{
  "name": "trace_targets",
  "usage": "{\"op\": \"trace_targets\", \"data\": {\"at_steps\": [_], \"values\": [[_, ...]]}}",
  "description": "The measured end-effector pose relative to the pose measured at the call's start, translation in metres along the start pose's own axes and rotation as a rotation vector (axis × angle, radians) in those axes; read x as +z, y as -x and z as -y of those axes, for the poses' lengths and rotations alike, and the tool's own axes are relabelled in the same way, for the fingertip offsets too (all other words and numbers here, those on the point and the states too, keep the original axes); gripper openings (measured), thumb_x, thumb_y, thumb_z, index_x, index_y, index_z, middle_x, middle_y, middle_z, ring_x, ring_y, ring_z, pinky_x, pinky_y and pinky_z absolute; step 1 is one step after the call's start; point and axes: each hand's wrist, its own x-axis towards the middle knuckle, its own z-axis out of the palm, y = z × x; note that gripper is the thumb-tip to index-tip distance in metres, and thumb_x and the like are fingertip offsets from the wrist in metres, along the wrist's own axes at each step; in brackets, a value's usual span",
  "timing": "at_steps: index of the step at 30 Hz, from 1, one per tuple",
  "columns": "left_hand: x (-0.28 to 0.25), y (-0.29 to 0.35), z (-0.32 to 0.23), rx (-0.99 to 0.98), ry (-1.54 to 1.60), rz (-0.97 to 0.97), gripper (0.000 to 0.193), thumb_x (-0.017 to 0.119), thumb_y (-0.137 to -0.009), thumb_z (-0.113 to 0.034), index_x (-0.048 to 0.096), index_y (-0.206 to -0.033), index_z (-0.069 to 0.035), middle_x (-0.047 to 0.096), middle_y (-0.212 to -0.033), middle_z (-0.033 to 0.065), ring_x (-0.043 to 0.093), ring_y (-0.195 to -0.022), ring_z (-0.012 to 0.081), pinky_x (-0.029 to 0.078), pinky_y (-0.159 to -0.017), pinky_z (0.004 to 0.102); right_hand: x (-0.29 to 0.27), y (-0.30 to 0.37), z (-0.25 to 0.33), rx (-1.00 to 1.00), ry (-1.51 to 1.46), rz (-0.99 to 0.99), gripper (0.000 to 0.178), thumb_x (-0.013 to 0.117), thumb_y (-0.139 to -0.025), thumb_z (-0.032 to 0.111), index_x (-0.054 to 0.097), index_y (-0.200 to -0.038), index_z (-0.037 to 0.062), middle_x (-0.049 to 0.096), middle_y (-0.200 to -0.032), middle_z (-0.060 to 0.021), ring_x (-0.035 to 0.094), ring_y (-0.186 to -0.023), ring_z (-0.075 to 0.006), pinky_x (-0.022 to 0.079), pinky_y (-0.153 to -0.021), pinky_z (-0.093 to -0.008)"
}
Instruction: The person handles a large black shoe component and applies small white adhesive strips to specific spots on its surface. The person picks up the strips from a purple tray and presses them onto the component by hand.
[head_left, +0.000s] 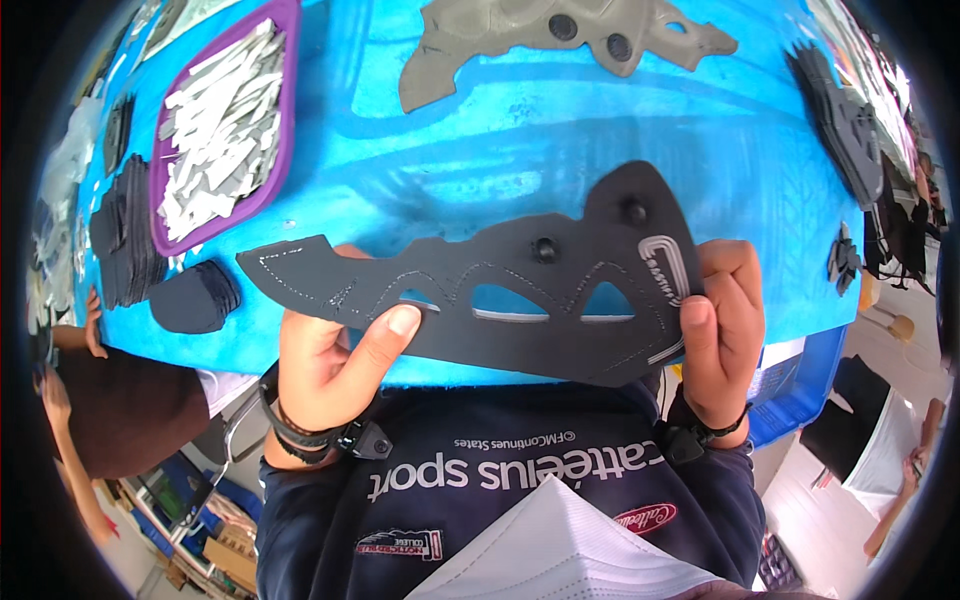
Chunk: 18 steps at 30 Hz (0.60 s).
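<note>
A black shoe upper piece (500,345) is stretched flat between my two hands, just above the near edge of the table. It has dotted stitch lines, three cutouts, two round dark studs and pale stitching at its right end. My left hand (335,375) pinches its left part, thumb on top and fingers underneath. At the right end, my right hand (725,330) grips the edge with the thumb in front. Farther off lies a grey shaped template (490,40) with two dark round spots.
A purple basket (291,90) full of white strips (225,130) stands at left. Stacked black pieces (130,240) and rounded ones (195,298) lie beside it; more dark stacks (840,130) sit far right. A blue crate (800,390) is right. Other people's hands (93,320) show at the edges.
</note>
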Motion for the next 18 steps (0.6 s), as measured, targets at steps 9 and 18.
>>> {"op": "trace_targets", "data": {"at_steps": [9, 18], "values": [[0.022, 0.034, -0.010, 0.088, 0.553, 0.013, 0.019, 0.063, -0.085, -0.003, 0.062, -0.103, 0.002, 0.065, -0.097, 0.0072, 0.060, -0.089, 0.0126, 0.047, -0.081, 0.0262, 0.026, 0.031, 0.031, 0.299, -1.214, -0.227, 0.046, 0.073, -0.076, 0.003, 0.050, -0.115, -0.0016, 0.059, -0.111, -0.0119, 0.059, -0.099, -0.0185, 0.048, -0.086, -0.0335], [0.042, 0.064, -0.037, 0.101, 0.790, -0.081, 0.021, 0.069, -0.079, -0.007, 0.061, -0.096, 0.003, 0.064, -0.092, 0.0104, 0.062, -0.086, 0.0185, 0.048, -0.080, 0.0331, 0.044, 0.052, 0.064, 0.173, -1.429, -0.149, 0.025, 0.060, -0.087, 0.001, 0.054, -0.112, 0.0008, 0.061, -0.111, -0.0126, 0.060, -0.102, -0.0231, 0.050, -0.088, -0.0396]]}}
